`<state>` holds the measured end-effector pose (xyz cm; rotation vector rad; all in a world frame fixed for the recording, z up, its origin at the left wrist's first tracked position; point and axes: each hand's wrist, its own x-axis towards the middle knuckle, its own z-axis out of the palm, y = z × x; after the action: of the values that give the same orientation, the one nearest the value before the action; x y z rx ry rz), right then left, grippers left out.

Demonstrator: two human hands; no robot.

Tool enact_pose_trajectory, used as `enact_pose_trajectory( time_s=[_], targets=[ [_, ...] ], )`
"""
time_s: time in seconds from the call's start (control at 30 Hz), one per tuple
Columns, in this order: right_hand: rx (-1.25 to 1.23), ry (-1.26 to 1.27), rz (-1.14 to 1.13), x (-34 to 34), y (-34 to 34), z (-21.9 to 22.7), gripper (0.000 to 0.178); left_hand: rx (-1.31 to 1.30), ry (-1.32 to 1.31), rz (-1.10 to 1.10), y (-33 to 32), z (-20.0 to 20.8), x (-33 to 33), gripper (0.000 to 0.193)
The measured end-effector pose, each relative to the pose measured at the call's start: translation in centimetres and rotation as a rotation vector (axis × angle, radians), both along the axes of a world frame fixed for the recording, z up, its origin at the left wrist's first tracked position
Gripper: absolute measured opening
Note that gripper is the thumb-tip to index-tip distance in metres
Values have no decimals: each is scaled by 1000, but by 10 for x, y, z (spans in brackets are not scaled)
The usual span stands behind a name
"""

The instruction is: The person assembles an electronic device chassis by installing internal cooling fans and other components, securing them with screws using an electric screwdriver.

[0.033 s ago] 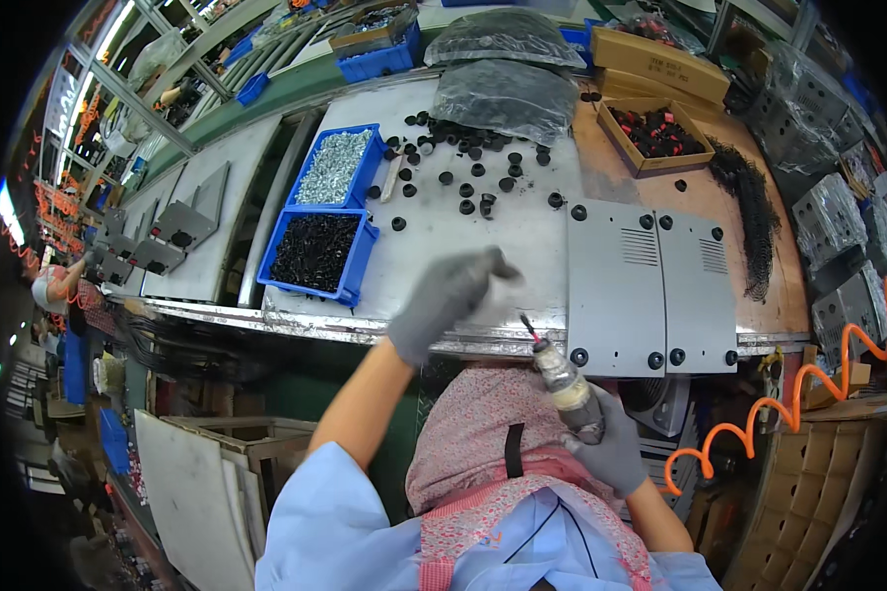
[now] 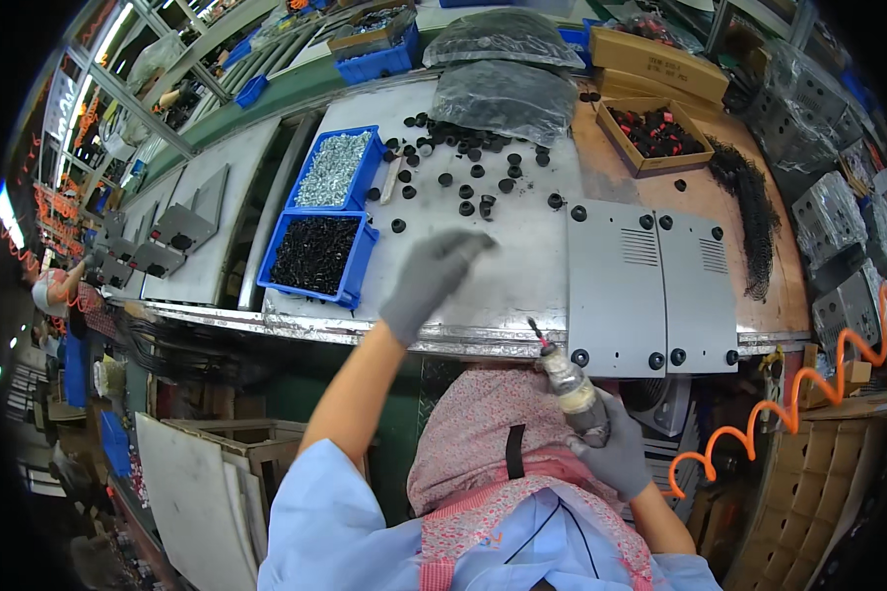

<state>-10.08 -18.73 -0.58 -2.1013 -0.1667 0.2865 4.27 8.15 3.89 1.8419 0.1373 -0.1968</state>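
Note:
My left hand [image 2: 432,283], in a grey glove, hovers over the near part of the white worktop. Its fingers are pressed together, and I cannot make out what, if anything, is between them. Beyond it lie several loose black rubber feet [image 2: 465,208]. Close to my body, my right hand [image 2: 616,451], also gloved, is wrapped round a power screwdriver [image 2: 574,386] with a taped body. The bit points up and away, dark at its tip. To the right lie two grey metal panels [image 2: 616,286], side by side, with black feet at their corners.
Left on the worktop stand a blue bin of silvery small parts [image 2: 337,169] and a blue bin of black parts [image 2: 310,254]. A cardboard box [image 2: 655,138] with black and red pieces sits back right. An orange coiled hose [image 2: 749,443] hangs at right.
My left hand has moved a little left and farther over the worktop. The screwdriver in my right hand has shifted slightly to the right. The panels have stayed put.

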Motion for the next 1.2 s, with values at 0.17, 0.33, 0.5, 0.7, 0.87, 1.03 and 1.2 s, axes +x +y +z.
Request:
enact_pose_trajectory(
  time_s=[0.17,0.33,0.5,0.7,0.87,1.03,1.2],
  targets=[
    [17,73,-159,-28,-20,-7,64,671,-267,197,90,-58,106,30],
    [36,108,-441,-61,-40,-3,64,1178,-76,194,70,-57,163,26],
    [-9,-39,-616,-91,-64,-5,63,2259,-168,-651,114,-107,198,26],
    [241,195,-990,-101,-80,-38,63,1399,-46,114,63,-57,170,26],
    [248,192,-995,-98,-83,-39,67,1371,29,46,73,-60,160,37],
    [251,162,-924,-108,-85,-56,67,1270,-11,-96,63,-61,137,41],
    [204,120,-961,-93,-86,-58,69,1274,37,9,51,-61,118,42]
  ],
)
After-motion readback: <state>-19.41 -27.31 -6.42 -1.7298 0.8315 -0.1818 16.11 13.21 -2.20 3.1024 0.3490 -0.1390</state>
